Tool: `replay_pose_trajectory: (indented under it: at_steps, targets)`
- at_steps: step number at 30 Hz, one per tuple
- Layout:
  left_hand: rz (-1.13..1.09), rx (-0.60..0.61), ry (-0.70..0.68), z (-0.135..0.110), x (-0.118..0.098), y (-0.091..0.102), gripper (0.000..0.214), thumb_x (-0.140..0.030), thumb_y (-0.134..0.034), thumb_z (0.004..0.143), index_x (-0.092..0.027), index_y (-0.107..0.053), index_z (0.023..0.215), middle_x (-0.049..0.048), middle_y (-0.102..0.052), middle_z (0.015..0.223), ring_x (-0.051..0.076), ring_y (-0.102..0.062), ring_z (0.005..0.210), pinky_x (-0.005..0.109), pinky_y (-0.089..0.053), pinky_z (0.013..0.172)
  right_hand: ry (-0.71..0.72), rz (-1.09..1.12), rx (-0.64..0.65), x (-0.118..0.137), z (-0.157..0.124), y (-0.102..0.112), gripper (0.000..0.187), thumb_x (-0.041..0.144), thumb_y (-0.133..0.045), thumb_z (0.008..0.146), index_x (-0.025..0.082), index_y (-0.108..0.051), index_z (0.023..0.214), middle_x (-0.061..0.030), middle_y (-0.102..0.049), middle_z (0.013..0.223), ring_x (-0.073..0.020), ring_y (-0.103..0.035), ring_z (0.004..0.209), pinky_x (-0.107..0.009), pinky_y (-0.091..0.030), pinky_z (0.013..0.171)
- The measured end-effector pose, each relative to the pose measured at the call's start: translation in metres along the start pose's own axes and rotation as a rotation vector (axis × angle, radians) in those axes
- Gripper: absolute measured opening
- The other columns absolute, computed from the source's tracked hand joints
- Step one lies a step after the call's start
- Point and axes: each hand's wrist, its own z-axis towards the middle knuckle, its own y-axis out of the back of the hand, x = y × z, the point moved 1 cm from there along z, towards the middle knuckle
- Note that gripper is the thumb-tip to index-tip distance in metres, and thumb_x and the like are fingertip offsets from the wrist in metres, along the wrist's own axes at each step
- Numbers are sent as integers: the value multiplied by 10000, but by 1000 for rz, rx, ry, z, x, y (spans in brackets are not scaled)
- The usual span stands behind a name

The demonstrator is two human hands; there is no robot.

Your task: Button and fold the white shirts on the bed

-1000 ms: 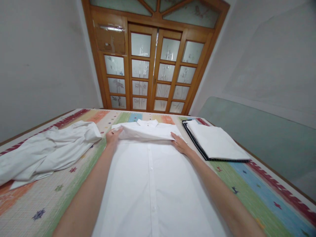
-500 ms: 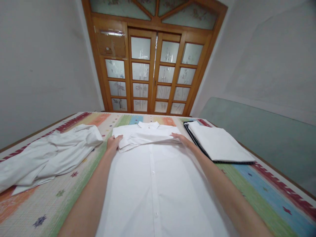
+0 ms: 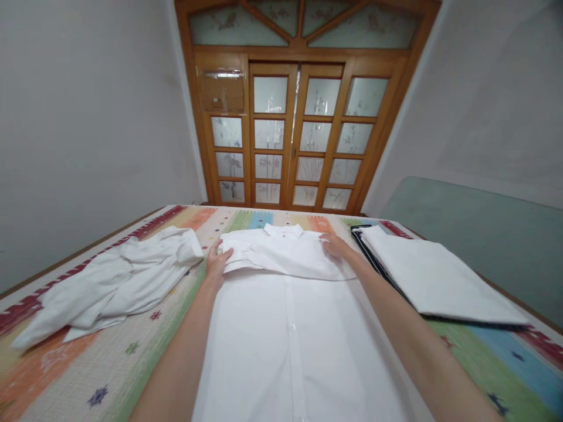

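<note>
A white button-up shirt [image 3: 250, 328] lies front up on the patterned bed cover, its collar at the far end and its button placket running toward me. A sleeve is folded across the chest below the collar. At the left edge of the fold, my left hand [image 3: 217, 262] is closed on the cloth, thumb on top. My right hand [image 3: 336, 246] rests on the folded sleeve near the right shoulder, with its fingers stretched out and slightly apart; its fingertips touch the cloth.
Left of the shirt lies a crumpled white garment [image 3: 127, 275]. A folded white garment [image 3: 435, 275] with black-edged cloth under it lies to the right. Beneath everything is the striped bed cover [image 3: 145, 357]. Beyond stand wooden glass-paned doors [image 3: 294, 135], and a pale green panel [image 3: 475, 228] leans at the right.
The folded sleeve now lies flatter and reaches farther right across the chest. My right hand has loosened from its end and lies on top. The view has shifted a little left.
</note>
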Motion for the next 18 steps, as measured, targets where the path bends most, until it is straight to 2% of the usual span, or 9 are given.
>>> replay_pose_trajectory:
  at_steps: [4,11,15,18]
  targets:
    - [86,9,-12,-1,2,0,629,-105,-684,618,-204,-557,1226,0,-658,725,139,-625,602,266,-517,609,-91,-86,55,-2,5,-3,278,114,-513,857,174,-682,1069,-110,-631,1218,-227,-604,1091,-342,-459,937]
    - [254,8,-113,5,5,6,638,-110,-547,538,-187,-590,1171,-30,-611,739,131,-575,617,217,-444,542,-234,-200,38,-2,8,1,248,207,-462,895,170,-677,1012,-148,-598,1192,-256,-642,970,-336,-483,806]
    - [231,6,-106,8,7,6,662,-82,-534,518,-186,-578,1170,-30,-609,738,143,-586,658,229,-461,570,-280,-232,21,-7,9,4,287,177,-418,904,147,-644,1079,-172,-615,1154,-271,-619,1019,-346,-473,814]
    - [134,-8,-33,9,9,4,667,-57,-560,537,-201,-545,1188,-15,-636,784,144,-610,668,245,-487,602,-317,-255,15,-13,8,8,276,179,-424,908,120,-628,1085,-191,-627,1115,-283,-604,1047,-357,-466,829]
